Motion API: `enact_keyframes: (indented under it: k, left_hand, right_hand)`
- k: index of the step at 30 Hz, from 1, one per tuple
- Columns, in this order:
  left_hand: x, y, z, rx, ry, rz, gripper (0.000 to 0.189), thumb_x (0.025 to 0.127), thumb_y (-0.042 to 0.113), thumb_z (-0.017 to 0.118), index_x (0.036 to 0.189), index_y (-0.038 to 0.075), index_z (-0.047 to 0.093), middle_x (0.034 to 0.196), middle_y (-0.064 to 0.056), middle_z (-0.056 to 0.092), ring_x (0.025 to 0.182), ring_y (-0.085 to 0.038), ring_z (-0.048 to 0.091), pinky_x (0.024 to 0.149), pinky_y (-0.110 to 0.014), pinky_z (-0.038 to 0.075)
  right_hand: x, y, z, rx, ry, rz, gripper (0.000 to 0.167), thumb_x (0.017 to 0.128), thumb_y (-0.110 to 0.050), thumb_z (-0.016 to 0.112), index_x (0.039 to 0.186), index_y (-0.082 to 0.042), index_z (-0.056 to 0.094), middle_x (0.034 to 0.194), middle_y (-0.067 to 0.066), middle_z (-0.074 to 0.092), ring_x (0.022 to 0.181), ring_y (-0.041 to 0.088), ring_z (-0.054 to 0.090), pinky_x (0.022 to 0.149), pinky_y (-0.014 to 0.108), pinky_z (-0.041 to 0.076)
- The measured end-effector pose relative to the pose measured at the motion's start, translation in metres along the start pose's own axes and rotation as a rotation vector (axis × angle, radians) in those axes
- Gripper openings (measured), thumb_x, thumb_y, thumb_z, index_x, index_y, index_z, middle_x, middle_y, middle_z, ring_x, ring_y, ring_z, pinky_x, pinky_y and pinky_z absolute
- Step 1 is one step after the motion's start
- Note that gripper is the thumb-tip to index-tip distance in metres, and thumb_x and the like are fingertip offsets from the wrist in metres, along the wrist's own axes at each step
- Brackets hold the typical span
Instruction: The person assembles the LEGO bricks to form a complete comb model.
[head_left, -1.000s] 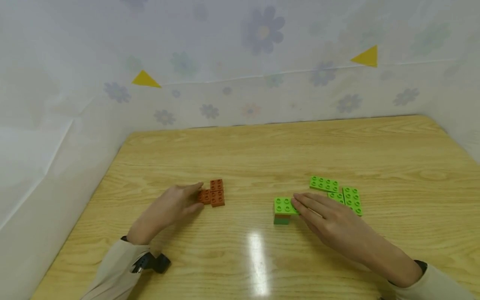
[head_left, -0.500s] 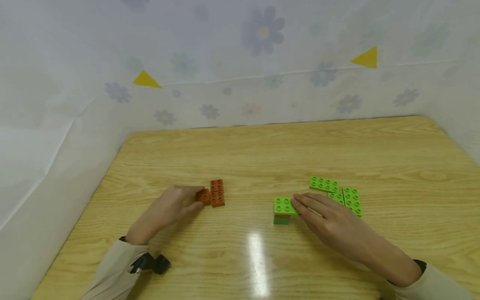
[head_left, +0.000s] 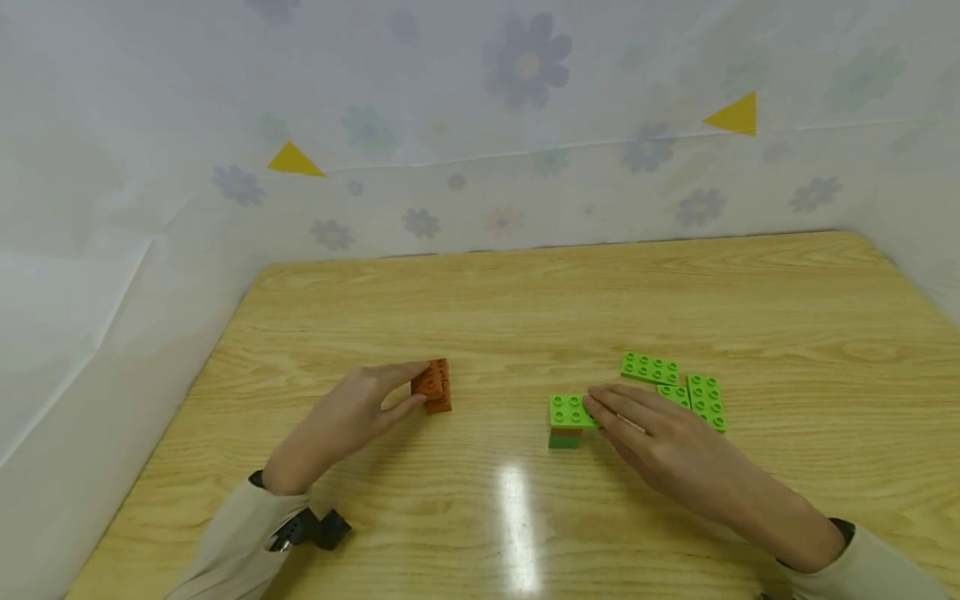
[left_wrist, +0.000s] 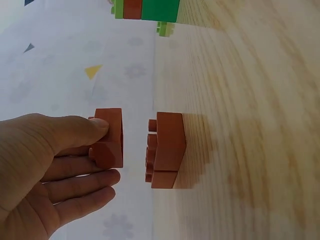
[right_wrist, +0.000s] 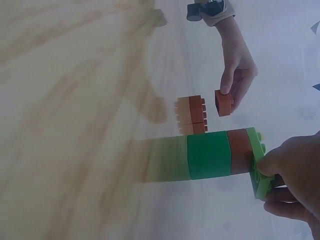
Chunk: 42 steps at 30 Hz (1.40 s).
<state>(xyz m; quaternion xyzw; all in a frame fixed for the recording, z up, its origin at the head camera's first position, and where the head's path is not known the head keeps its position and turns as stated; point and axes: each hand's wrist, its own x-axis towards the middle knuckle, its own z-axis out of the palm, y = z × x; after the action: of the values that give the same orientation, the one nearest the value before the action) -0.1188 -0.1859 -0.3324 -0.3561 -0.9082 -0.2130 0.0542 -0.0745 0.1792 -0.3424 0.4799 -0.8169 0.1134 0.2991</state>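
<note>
My left hand (head_left: pixel 337 425) pinches a reddish-brown building brick (left_wrist: pixel 114 132) between thumb and fingers. That brick is lifted off the table, apart from two more reddish-brown bricks (left_wrist: pixel 169 142) standing side by side on the wood, studs up. At the right, my right hand (head_left: pixel 675 454) holds the free end of a light green flat brick (head_left: pixel 567 408). This flat brick tops a small stack: a reddish-brown brick (right_wrist: pixel 240 151) beneath it and a dark green brick (right_wrist: pixel 209 155) at the bottom, on the table. My fingers hide part of the light green brick.
Behind my right hand lie several light green bricks on the table: a long one (head_left: pixel 649 367), another long one (head_left: pixel 706 402) and a partly covered smaller one (head_left: pixel 673 395). A white flowered cloth (head_left: pixel 480 192) hangs behind the wooden table (head_left: pixel 480 308).
My left hand has taken up the leftmost reddish-brown brick and moved it rightward, above the other two. The right hand and the stack have stayed in place.
</note>
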Motion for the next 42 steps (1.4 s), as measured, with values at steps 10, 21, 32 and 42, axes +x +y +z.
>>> enact_keyframes:
  k: [10, 21, 32, 42]
  left_hand:
    - [0.012, 0.024, 0.005, 0.027, 0.068, 0.152, 0.044, 0.087, 0.012, 0.073, 0.125, -0.005, 0.061, 0.116, -0.018, 0.067, 0.095, -0.025, 0.069, 0.077, -0.031, 0.058]
    - [0.034, 0.058, 0.010, 0.071, 0.046, 0.290, 0.041, 0.090, 0.017, 0.071, 0.126, 0.000, 0.062, 0.119, -0.012, 0.066, 0.104, -0.020, 0.066, 0.082, -0.027, 0.056]
    - [0.057, 0.078, 0.021, 0.077, 0.043, 0.402, 0.039, 0.093, 0.018, 0.067, 0.127, 0.000, 0.061, 0.122, -0.013, 0.065, 0.112, -0.021, 0.063, 0.093, -0.025, 0.050]
    - [0.067, 0.082, 0.035, -0.016, 0.099, 0.442, 0.039, 0.091, 0.017, 0.069, 0.125, 0.000, 0.062, 0.120, -0.013, 0.066, 0.110, -0.020, 0.064, 0.092, -0.022, 0.050]
  right_hand:
    - [-0.003, -0.004, -0.003, -0.073, -0.090, -0.012, 0.055, 0.107, -0.013, 0.012, 0.123, 0.009, 0.059, 0.128, 0.022, 0.059, 0.115, 0.035, 0.059, 0.086, 0.047, 0.053]
    - [-0.006, -0.006, -0.003, -0.088, -0.089, -0.009, 0.053, 0.108, -0.012, 0.012, 0.125, 0.010, 0.056, 0.129, 0.023, 0.058, 0.116, 0.036, 0.058, 0.117, 0.034, 0.019]
    - [-0.006, -0.006, -0.004, -0.081, -0.103, 0.017, 0.056, 0.108, -0.015, 0.010, 0.126, 0.009, 0.058, 0.129, 0.021, 0.058, 0.117, 0.035, 0.057, 0.092, 0.047, 0.050]
    - [-0.006, -0.006, -0.004, -0.071, -0.098, 0.018, 0.057, 0.107, -0.013, 0.008, 0.125, 0.009, 0.058, 0.122, 0.023, 0.062, 0.110, 0.036, 0.060, 0.084, 0.047, 0.054]
